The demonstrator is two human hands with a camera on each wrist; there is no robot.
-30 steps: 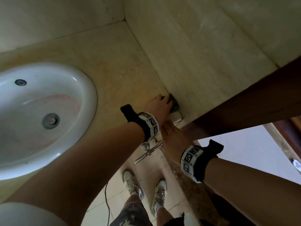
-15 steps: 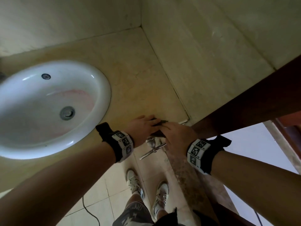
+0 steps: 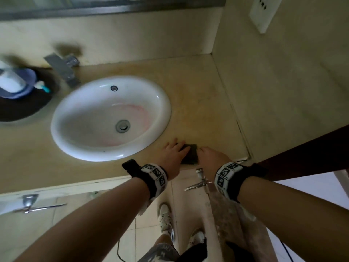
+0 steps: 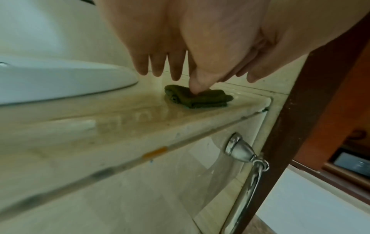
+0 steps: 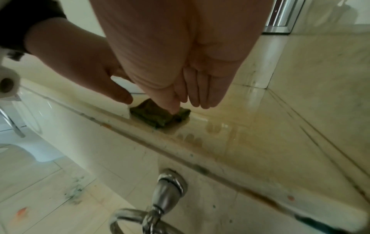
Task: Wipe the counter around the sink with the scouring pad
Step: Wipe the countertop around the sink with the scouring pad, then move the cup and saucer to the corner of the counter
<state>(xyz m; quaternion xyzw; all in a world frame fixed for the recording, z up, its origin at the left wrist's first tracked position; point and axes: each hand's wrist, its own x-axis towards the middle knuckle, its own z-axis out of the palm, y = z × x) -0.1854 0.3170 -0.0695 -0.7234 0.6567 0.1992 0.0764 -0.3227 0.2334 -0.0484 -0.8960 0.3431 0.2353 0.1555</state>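
- Blurred beyond reading: grey metal tap (image 3: 62, 69) and blue plastic bowl (image 3: 18, 85), cropped at left.
- Half-covered by both hands: dark green scouring pad (image 3: 190, 155).

A bathroom: white sink (image 3: 111, 118) in a stone counter (image 3: 204, 103), tiled walls.

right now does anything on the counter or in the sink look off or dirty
Yes. The sink bowl has a pinkish stain beside the drain. The counter carries yellow-brown streaks and a wet sheen near the scouring pad, and dark grime specks line its front edge below both hands.
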